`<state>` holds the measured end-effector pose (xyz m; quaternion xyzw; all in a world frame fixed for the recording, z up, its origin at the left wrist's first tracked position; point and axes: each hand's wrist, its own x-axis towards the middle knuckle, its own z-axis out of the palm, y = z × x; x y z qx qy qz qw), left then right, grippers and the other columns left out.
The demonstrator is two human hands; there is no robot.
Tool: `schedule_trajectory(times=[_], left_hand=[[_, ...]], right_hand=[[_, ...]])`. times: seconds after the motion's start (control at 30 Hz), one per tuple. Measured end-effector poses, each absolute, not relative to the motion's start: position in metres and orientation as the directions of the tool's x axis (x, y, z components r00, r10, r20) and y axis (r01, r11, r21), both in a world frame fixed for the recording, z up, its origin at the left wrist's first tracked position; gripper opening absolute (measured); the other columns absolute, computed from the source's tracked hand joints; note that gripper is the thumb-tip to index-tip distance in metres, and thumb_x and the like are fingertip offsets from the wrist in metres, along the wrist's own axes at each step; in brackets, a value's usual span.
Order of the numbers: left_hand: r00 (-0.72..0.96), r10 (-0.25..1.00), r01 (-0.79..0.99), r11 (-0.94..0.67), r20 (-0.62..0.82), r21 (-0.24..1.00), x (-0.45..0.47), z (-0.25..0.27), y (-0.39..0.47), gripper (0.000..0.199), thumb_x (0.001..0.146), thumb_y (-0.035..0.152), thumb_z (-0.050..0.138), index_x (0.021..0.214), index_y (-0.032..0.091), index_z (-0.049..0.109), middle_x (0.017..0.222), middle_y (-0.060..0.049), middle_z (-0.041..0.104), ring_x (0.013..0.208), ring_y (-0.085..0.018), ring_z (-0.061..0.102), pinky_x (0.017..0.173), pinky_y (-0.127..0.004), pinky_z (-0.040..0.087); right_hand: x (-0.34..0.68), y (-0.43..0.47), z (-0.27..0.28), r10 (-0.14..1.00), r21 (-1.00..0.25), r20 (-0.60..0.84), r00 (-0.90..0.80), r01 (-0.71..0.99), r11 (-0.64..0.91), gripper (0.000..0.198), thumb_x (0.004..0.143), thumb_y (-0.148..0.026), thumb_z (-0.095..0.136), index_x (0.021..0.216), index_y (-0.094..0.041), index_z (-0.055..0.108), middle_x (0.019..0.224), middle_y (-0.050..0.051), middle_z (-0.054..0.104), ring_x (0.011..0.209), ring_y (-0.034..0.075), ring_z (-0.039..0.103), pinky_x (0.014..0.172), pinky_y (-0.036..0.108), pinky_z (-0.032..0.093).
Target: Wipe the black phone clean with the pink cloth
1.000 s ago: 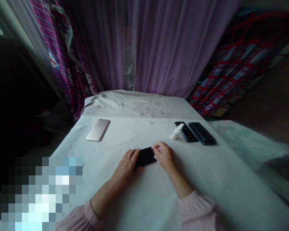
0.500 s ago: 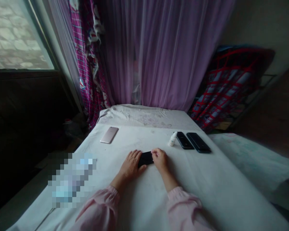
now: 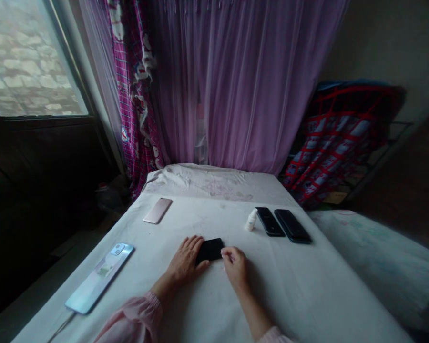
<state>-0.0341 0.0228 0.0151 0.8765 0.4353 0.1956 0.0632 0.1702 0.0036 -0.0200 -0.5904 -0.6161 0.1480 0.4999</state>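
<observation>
A black smartphone (image 3: 210,249) lies on the white-covered table, its dark face up. My left hand (image 3: 186,259) spans its left end, fingers along the far side and thumb at the near edge, steadying it. My right hand (image 3: 236,267) is at the phone's right end with the fingers curled in a pinch. Whatever those fingertips hold, if anything, is too small to make out. Beyond the right hand, a small white bottle (image 3: 251,220) stands upright beside a dark phone (image 3: 270,222).
A second dark phone (image 3: 292,226) lies at the far right. On the left are a pinkish phone (image 3: 158,211) and a light blue phone (image 3: 100,280) with a cable (image 3: 61,326) at its lower end. Purple curtains (image 3: 243,90) hang behind the table (image 3: 307,295).
My right hand has moved off the phone's face to its right edge, uncovering that end. My left hand stays on the phone. The whole view has shifted a little.
</observation>
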Motion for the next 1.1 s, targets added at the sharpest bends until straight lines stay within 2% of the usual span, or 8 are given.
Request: schedule_trajectory(times=[0.27,0.53,0.67,0.93,1.1], left_hand=[[0.562,0.789,0.724,-0.615,0.250,0.313,-0.037,0.019,0.018,0.066,0.092,0.054,0.049,0.145,0.017,0.035,0.144,-0.016,0.048,0.136,-0.030,0.039,0.113,-0.053,0.029],[0.557,0.769,0.732,-0.633,0.313,0.252,-0.038,0.014,0.017,0.064,0.091,0.050,0.051,0.143,0.016,0.034,0.144,-0.015,0.048,0.137,-0.030,0.039,0.113,-0.052,0.033],[0.558,0.752,0.729,-0.646,0.351,0.224,-0.038,0.012,0.020,0.065,0.091,0.051,0.051,0.143,0.015,0.035,0.141,-0.017,0.050,0.134,-0.031,0.043,0.110,-0.052,0.037],[0.546,0.731,0.731,-0.654,0.410,0.193,-0.038,0.000,0.026,0.062,0.091,0.055,0.049,0.136,0.014,0.043,0.141,-0.019,0.050,0.134,-0.032,0.044,0.108,-0.052,0.038],[0.544,0.730,0.718,-0.660,0.414,0.221,-0.038,-0.003,0.029,0.061,0.090,0.055,0.050,0.135,0.015,0.044,0.139,-0.018,0.052,0.133,-0.032,0.044,0.109,-0.053,0.037]], right_hand=[[0.164,0.045,-0.008,0.912,-0.799,0.371,0.175,0.560,0.217,0.019,0.079,-0.022,0.048,0.077,-0.021,0.067,0.076,0.005,0.069,0.074,0.020,0.065,0.071,0.029,0.051],[0.161,0.056,-0.004,0.916,-0.781,0.366,0.166,0.590,0.205,0.019,0.080,-0.019,0.048,0.077,-0.021,0.066,0.077,0.006,0.070,0.077,0.020,0.064,0.072,0.029,0.051],[0.159,0.055,0.003,0.918,-0.717,0.369,0.145,0.673,0.182,0.018,0.081,-0.017,0.049,0.079,-0.021,0.067,0.078,0.006,0.070,0.077,0.020,0.063,0.072,0.028,0.049],[0.156,0.053,0.016,0.921,-0.589,0.385,0.059,0.784,0.196,0.023,0.073,-0.005,0.050,0.073,-0.022,0.065,0.077,0.003,0.069,0.080,0.020,0.060,0.073,0.027,0.043],[0.143,0.052,0.024,0.926,-0.481,0.356,-0.124,0.825,0.296,0.026,0.070,-0.003,0.051,0.075,-0.023,0.067,0.081,0.001,0.069,0.091,0.019,0.056,0.082,0.029,0.038]])
